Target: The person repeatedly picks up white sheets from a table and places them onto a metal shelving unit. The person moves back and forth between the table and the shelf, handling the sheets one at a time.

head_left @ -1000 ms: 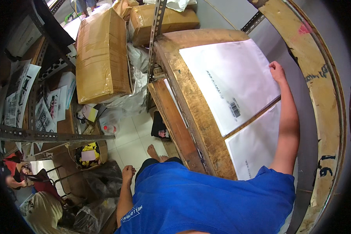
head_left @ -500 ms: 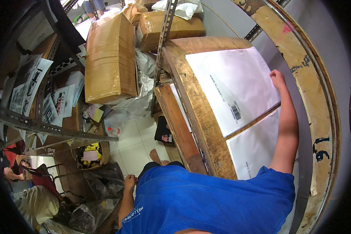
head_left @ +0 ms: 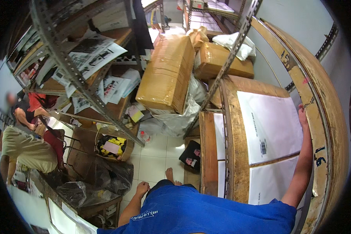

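My right hand [head_left: 302, 115] reaches up onto a wooden shelf [head_left: 231, 128] and rests flat on the far right edge of a stack of large white mailer bags [head_left: 267, 124]. A second stack of white bags [head_left: 265, 183] lies on the shelf nearer to me, under my forearm. My left hand [head_left: 142, 189] hangs down at my side, holding nothing, its fingers loosely apart above the tiled floor [head_left: 154, 154]. My blue shirt [head_left: 206, 212] fills the lower middle of the view.
Tape-wrapped cardboard boxes [head_left: 165, 76] and a white sack [head_left: 175, 119] are piled beyond the shelf. A metal rack [head_left: 82, 84] on the left holds printed sheets. Black plastic bags [head_left: 105, 177] and a basket [head_left: 111, 146] sit on the floor. Two people [head_left: 21, 144] sit far left.
The view has swung, so the shelf and bags now sit further right and lower. My right hand stays on the bags' edge. My left hand still hangs at my side.
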A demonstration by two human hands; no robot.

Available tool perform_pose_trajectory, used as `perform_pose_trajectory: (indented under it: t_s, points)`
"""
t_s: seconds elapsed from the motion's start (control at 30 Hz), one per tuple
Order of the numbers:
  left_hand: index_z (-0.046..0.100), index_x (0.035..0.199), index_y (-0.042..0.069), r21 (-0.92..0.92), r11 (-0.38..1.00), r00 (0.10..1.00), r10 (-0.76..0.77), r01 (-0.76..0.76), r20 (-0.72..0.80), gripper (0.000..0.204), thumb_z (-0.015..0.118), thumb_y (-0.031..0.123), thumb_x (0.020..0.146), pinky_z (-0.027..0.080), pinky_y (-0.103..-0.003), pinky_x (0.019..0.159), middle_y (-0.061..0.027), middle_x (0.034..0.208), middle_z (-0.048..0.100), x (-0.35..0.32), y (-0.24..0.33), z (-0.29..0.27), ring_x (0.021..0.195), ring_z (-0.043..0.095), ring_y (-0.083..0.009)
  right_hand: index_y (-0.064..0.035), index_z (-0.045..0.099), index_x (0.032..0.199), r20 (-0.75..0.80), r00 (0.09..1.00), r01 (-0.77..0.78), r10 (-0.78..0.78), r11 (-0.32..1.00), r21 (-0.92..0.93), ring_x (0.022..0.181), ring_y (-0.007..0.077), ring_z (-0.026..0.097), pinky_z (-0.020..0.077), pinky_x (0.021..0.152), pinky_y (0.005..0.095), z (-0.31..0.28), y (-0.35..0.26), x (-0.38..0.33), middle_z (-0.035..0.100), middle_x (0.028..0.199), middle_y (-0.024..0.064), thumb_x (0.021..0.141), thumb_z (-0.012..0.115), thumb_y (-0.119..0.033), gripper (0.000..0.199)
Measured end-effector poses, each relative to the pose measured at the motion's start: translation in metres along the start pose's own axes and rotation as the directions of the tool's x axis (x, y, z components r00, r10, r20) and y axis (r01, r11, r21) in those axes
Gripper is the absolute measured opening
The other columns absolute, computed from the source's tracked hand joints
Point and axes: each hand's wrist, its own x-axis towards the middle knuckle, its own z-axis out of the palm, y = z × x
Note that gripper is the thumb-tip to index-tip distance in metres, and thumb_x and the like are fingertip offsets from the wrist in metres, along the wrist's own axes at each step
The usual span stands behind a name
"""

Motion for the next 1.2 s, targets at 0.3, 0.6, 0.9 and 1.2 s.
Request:
perform_pose_trajectory:
  t_s: [0.3,0.6,0.9,1.2]
  points:
    - [0.060,0.098,-0.003,-0.170,0.980,0.994,-0.106,0.106,0.010,0.023,0.053,0.016,0.089,0.050,-0.028,0.052,-0.0110,0.080,0.066,-0.040,-0.054,-0.009,0.063,0.063,-0.0163,0.0034,0.059,0.102,0.192,0.919,0.336,-0.343,0.939,0.069,0.099,0.0272,0.061,0.0471,0.089,0.0344,0.074,-0.210,0.042,0.062,0.101,0.0148,0.081,0.056,0.002,0.021]
    - [0.059,0.100,-0.002,-0.273,0.955,0.993,-0.111,0.118,0.044,0.022,0.052,0.017,0.092,0.051,-0.027,0.055,-0.0123,0.083,0.065,-0.076,-0.106,-0.027,0.066,0.063,-0.0166,-0.0007,0.050,0.120,0.521,0.808,0.275,-0.276,0.958,0.081,0.112,0.0357,0.053,0.0423,0.098,0.0405,0.097,-0.375,-0.042,0.052,0.121,0.0184,0.084,0.054,-0.012,0.037]
    - [0.063,0.094,-0.005,0.014,0.931,0.924,0.364,-0.365,-0.120,0.040,0.050,0.032,0.092,0.049,-0.032,0.069,-0.0120,0.078,0.067,-0.132,-0.086,-0.105,0.072,0.062,-0.0185,-0.0020,0.041,0.135,0.565,0.806,0.187,-0.173,0.982,0.034,0.131,0.0403,0.035,0.0306,0.110,0.0410,0.123,-0.377,-0.126,0.037,0.139,0.0262,0.079,0.064,-0.014,0.062]
    - [0.061,0.113,0.003,-0.028,0.819,0.774,0.529,-0.573,-0.347,0.031,0.053,0.026,0.093,0.050,-0.037,0.081,-0.0168,0.097,0.067,-0.247,-0.056,-0.180,0.091,0.065,-0.0279,0.0041,0.058,0.112,0.394,0.854,0.349,-0.338,0.936,0.047,0.128,0.0441,0.036,0.0329,0.106,0.0446,0.173,-0.281,-0.126,0.037,0.139,0.0286,0.077,0.061,-0.008,0.037]
